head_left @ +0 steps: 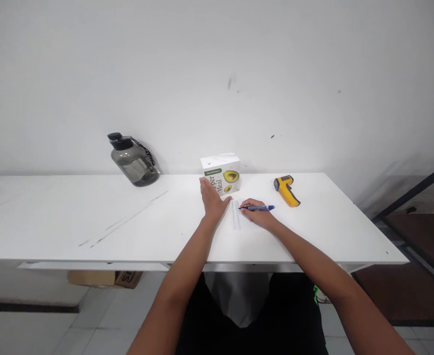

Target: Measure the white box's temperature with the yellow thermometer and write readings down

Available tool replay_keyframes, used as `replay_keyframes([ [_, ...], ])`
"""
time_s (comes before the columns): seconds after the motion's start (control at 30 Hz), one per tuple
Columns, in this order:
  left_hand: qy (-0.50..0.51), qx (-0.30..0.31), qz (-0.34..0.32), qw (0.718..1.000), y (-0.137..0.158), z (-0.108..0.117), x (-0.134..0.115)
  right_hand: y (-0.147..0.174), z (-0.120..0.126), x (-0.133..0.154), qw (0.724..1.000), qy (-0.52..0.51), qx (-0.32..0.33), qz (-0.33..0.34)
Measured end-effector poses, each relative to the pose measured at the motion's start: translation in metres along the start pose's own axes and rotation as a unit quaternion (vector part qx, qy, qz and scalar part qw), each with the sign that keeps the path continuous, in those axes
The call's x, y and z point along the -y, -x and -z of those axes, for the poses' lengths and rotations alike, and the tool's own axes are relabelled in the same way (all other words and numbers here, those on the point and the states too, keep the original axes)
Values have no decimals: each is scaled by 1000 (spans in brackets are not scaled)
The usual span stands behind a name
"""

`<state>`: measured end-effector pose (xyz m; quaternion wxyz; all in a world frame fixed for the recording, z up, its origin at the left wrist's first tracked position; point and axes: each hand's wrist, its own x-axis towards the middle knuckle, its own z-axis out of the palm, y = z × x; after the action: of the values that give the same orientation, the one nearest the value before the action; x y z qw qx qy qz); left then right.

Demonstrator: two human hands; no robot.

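My right hand [254, 213] grips a blue pen [261, 208], its point end resting over a narrow strip of small marks [236, 217] on the white table. Whether that strip is a clear ruler or writing on paper, I cannot tell. My left hand [211, 198] is open on its edge, fingers stretched out against the front of a white box [222, 161] with avocado pictures. The thumb points toward the top of the strip. Part of the box's lettering is hidden behind my left hand.
A grey see-through water bottle [135, 162] with a black lid stands at the left near the wall. To the right lies a yellow-and-black infrared thermometer [287, 190]. Under the white table [128, 217] is a cardboard box [91, 278]; a dark metal frame [411, 192] stands at the right.
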<state>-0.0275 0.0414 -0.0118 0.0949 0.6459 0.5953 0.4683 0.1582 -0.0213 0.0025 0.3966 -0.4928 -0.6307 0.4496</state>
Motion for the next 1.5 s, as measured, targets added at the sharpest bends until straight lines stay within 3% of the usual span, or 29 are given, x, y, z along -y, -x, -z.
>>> replay_keyframes([
  [0.2, 5, 4, 35, 999, 0, -3, 5, -2, -2, -2, 994, 94, -60, -14],
  [0.8, 1, -10, 28, 1000, -2, -8, 5, -5, -2, -9, 993, 110, -44, -4],
  [1.17, -60, 0, 24, 998, -2, -10, 7, -7, -2, -12, 993, 108, -43, -17],
  [1.5, -27, -9, 6, 1000, -2, -12, 12, -8, -1, -10, 993, 110, -25, -16],
])
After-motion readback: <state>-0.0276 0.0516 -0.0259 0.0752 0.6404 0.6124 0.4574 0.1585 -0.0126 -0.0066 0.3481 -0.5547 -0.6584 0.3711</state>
